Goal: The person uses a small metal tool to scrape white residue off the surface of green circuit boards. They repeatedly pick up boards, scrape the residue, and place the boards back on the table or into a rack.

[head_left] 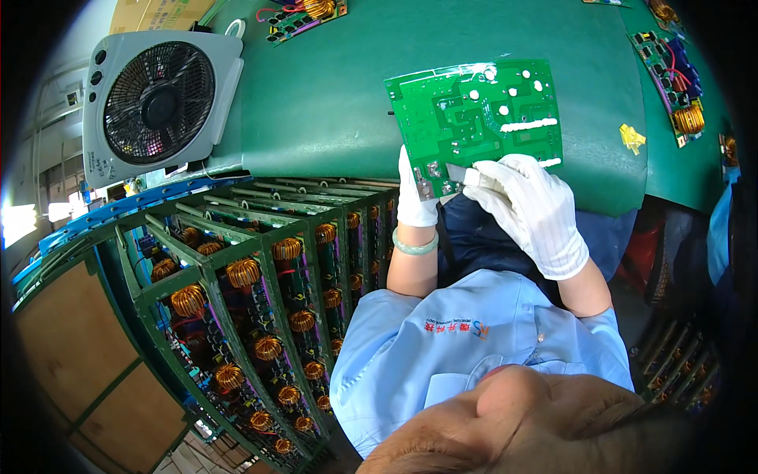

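The gloved left hand [416, 197] is gripping a flat green board [474, 118] by its edge; the white-gloved right hand [530, 207] is pinching a small grey tool [458, 173] against its glossy solder side.

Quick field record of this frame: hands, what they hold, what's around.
left hand: white-gloved left hand grips the lower left edge of the green circuit board, solder side up
right hand: white-gloved right hand presses a small grey tool on the board's lower edge
wrist: pale green bangle on the left wrist
surface: green mat
left of person: green rack of upright boards with copper coils
far left: grey box fan
right on mat: small yellow piece, populated board
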Demonstrator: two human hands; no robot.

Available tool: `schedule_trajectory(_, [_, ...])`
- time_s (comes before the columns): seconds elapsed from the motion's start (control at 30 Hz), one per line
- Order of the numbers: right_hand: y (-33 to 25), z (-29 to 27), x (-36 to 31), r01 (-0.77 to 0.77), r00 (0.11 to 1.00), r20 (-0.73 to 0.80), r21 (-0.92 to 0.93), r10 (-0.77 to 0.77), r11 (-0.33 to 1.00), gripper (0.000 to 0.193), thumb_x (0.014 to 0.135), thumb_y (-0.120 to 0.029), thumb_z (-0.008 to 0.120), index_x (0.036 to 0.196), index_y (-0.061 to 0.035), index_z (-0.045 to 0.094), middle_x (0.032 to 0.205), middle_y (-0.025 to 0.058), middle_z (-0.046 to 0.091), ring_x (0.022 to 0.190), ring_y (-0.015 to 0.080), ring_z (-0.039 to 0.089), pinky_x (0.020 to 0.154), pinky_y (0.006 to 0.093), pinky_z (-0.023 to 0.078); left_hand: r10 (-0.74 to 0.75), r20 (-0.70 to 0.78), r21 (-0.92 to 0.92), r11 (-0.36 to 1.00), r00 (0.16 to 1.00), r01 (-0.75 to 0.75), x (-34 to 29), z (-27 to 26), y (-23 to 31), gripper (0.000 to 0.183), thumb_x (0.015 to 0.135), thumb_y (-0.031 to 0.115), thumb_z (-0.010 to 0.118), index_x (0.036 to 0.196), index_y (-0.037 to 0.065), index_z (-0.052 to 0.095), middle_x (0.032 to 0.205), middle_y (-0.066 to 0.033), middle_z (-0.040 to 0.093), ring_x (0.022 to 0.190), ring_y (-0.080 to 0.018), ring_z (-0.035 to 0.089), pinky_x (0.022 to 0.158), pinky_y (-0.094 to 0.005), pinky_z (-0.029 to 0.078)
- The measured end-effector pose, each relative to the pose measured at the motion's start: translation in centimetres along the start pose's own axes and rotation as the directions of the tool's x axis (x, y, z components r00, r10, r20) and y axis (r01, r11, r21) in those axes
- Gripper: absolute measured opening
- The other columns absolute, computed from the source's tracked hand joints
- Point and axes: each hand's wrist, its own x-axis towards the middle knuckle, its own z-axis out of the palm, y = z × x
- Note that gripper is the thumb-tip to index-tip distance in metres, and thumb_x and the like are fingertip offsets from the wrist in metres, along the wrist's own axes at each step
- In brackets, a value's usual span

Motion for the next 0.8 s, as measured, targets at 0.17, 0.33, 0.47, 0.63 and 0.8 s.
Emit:
schedule_trajectory(0.17, [-0.4, -0.5, 0.0, -0.002, 1.0, 0.013, 0.034, 0.002, 0.999, 0.037, 0.08, -0.028, 0.08, 0.11, -0.0106, 0.07, 0.098, 0.0067, 0.061, 0.069, 0.0215, 0.065, 0.058, 0.0323, 0.052, 0.103, 0.043, 0.233, 0.966, 0.994, -0.11, 0.1, -0.8, -0.4, 0.043, 0.104, 0.038, 0.038, 0.121, 0.007, 0.061, 0.114, -0.0112, 0.068, 0.098, -0.0232, 0.069, 0.083, -0.0377, 0.058])
schedule_trajectory(0.33, [-0.5, -0.4, 0.1, 0.026, 1.0, 0.01, 0.064, -0.027, 0.998, 0.037, 0.08, -0.028, 0.08, 0.11, -0.0102, 0.07, 0.095, 0.0067, 0.061, 0.069, 0.0217, 0.065, 0.059, 0.0322, 0.052, -0.014, -0.056, 0.075, 0.997, 0.998, 0.018, -0.4, 0.5, 0.4, 0.043, 0.104, 0.038, 0.038, 0.122, 0.006, 0.061, 0.113, -0.0118, 0.068, 0.098, -0.0236, 0.069, 0.082, -0.0382, 0.058])
schedule_trajectory(0.47, [-0.9, -0.3, 0.2, 0.038, 0.998, 0.042, 0.087, -0.042, 0.996, 0.038, 0.08, -0.028, 0.08, 0.111, -0.0088, 0.069, 0.096, 0.0065, 0.061, 0.07, 0.021, 0.064, 0.058, 0.0317, 0.052, -0.029, -0.155, 0.135, 0.99, 0.988, 0.051, -0.7, 1.9, 1.2, 0.041, 0.105, 0.036, 0.038, 0.123, 0.006, 0.06, 0.113, -0.0127, 0.068, 0.097, -0.0241, 0.069, 0.081, -0.0378, 0.059])
schedule_trajectory(0.63, [-1.2, -0.2, 0.2, 0.04, 0.997, 0.064, 0.086, -0.046, 0.996, 0.044, 0.074, -0.023, 0.083, 0.112, -0.0065, 0.069, 0.097, 0.0091, 0.063, 0.075, 0.0233, 0.065, 0.061, 0.0321, 0.053, 0.014, -0.104, 0.216, 0.976, 0.994, 0.009, -0.6, 1.6, 1.0, 0.042, 0.105, 0.036, 0.038, 0.125, 0.005, 0.058, 0.114, -0.013, 0.068, 0.097, -0.0255, 0.069, 0.082, -0.0389, 0.059])
schedule_trajectory(0.8, [-1.3, -0.1, 0.6, 0.09, 0.995, 0.044, 0.07, -0.093, 0.993, 0.041, 0.081, -0.029, 0.079, 0.113, -0.0076, 0.067, 0.091, 0.0051, 0.058, 0.069, 0.0187, 0.062, 0.054, 0.0302, 0.05, -0.019, 0.153, -0.151, 0.988, 0.988, 0.043, -0.5, 0.6, 0.6, 0.044, 0.104, 0.037, 0.037, 0.126, 0.005, 0.058, 0.116, -0.0134, 0.067, 0.1, -0.0261, 0.068, 0.083, -0.0411, 0.058])
